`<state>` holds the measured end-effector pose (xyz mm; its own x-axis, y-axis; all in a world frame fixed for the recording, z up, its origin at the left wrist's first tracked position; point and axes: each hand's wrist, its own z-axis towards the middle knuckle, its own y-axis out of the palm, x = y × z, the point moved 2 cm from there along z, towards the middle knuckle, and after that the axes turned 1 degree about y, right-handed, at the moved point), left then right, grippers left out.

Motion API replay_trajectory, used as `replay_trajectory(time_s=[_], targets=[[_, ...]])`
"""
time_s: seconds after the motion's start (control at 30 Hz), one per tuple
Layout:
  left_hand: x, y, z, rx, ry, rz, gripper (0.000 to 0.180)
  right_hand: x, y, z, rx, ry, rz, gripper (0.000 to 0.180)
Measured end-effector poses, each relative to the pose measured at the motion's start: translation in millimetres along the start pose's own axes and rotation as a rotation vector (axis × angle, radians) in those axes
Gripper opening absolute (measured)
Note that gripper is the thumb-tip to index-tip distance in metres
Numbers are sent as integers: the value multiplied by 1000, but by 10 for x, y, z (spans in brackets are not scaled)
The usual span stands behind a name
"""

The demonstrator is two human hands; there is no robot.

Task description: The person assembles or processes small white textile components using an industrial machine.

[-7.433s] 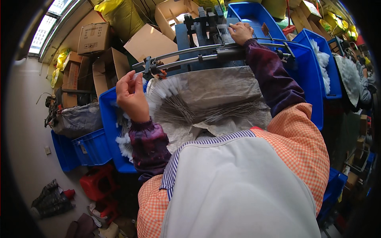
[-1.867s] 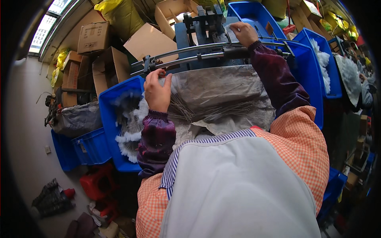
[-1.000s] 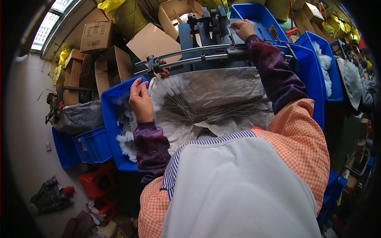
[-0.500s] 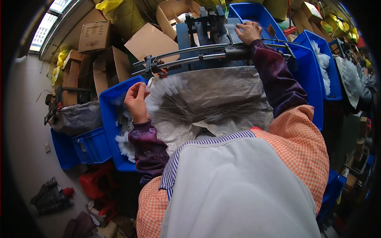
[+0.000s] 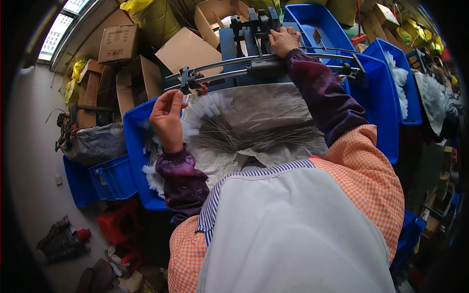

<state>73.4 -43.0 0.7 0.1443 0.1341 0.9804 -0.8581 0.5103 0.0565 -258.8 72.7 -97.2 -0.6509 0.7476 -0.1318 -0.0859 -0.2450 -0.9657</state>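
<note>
The left hand point(image 5: 167, 119) is raised at the left edge of the table point(image 5: 273, 105), which is covered by a grey crinkled sheet. Its fingers are bent loosely and the thumb and fingertips come together near the top, just beside a small clamp point(image 5: 188, 83) on the curved metal rails point(image 5: 254, 66). I cannot tell if something thin is pinched between the fingertips. Just to the right of this hand lies a fan of white brush pieces point(image 5: 202, 115), spread in an arc on the sheet, with their thin dark wire stems point(image 5: 229, 139) pointing toward the middle of the table.

The right hand point(image 5: 283, 41) is at the far edge of the table, closed over a part of the dark blue machine point(image 5: 249, 27) that stands behind the rails. Its fingers are curled down on the metal; what exactly they grip is hidden by the hand.

A blue bin point(image 5: 139, 161) stands against the left edge of the table and holds more white brush pieces. Another blue bin point(image 5: 378, 93) stands along the right edge. Cardboard boxes point(image 5: 119, 44) are stacked behind the left bin, well apart from the hands.
</note>
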Motion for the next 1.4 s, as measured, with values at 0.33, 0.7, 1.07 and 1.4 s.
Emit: replay_trajectory(time_s=[0.33, 0.7, 1.07, 1.4], targets=[[38, 27, 12, 16, 9, -45, 13, 251, -78, -36, -10, -15, -75, 34], [69, 247, 5, -94, -24, -168, 15, 909, -82, 243, -71, -17, 173, 23], [32, 735, -65, -341, -112, -258, 14, 987, -329, 203, -71, 15, 56, 21], [16, 1057, -170, -459, -245, -284, 12, 70, -1227, -926, -854, -295, 1015, 31]])
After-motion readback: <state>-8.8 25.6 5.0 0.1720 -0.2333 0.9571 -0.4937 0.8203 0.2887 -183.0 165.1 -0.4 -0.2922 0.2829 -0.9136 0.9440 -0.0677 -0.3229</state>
